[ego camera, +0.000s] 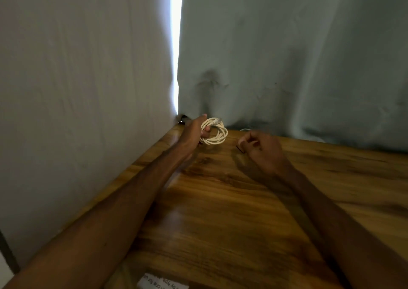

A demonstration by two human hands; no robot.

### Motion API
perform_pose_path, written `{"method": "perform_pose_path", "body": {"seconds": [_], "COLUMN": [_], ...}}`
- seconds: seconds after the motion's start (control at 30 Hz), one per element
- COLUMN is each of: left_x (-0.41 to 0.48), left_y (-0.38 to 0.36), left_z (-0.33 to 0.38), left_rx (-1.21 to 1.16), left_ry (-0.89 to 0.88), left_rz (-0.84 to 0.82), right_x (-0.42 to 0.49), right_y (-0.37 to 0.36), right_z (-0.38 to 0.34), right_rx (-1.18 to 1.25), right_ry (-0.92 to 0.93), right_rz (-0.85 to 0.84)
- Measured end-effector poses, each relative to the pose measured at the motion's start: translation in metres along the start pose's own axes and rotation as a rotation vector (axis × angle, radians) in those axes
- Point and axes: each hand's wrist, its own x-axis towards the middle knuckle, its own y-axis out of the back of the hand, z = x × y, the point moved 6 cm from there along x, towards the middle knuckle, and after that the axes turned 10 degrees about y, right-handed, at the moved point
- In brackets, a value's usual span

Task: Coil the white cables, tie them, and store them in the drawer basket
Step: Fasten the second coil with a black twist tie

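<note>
The left hand reaches to the far corner of the wooden surface, and its fingers and thumb are curled round the left side of the coiled white cable. It holds the coil just above the wood, close to the grey curtain. The coil is a roundish bundle of several loops, its open ring facing up and toward the camera, with one end of the cable lying across its top. The right hand hangs near the coil's right side but apart from it, fingers curled. Thumb and forefinger seem to pinch a thin dark strip, probably the tie, though blur makes this uncertain. The coil's free right edge faces that hand, so the tying likely falls to the right hand. No drawer basket is in view.
</note>
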Motion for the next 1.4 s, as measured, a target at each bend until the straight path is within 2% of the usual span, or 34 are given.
{"method": "perform_pose_path", "body": {"seconds": [0.13, 0.2, 0.53, 0.77, 0.87, 1.17, 1.4], "left_x": [-0.005, -0.008, -0.02, -0.028, -0.029, -0.045, -0.048], "left_y": [-0.012, -0.015, -0.033, -0.04, -0.042, -0.044, -0.047], "left_z": [-0.008, -0.01, -0.017, -0.015, -0.016, -0.011, -0.014], "left_rx": [0.08, 0.105, 0.194, 0.214, 0.213, 0.179, 0.177], "left_ry": [-0.052, -0.08, -0.166, -0.211, -0.211, -0.239, -0.251], "left_rz": [0.001, 0.027, 0.119, 0.197, 0.197, 0.218, 0.252], "right_x": [-0.007, -0.01, -0.02, -0.025, -0.023, -0.018, -0.022], "right_y": [0.019, 0.022, -0.001, -0.014, -0.011, 0.003, -0.003], "right_z": [0.009, 0.007, -0.015, -0.012, -0.012, -0.012, -0.013], "right_rx": [0.438, 0.564, 0.536, 0.565, 0.579, 0.388, 0.592], "right_ry": [-0.155, -0.185, -0.179, -0.261, -0.272, -0.165, -0.313], "right_rz": [0.106, 0.136, 0.025, -0.12, -0.103, 0.065, 0.059]}}
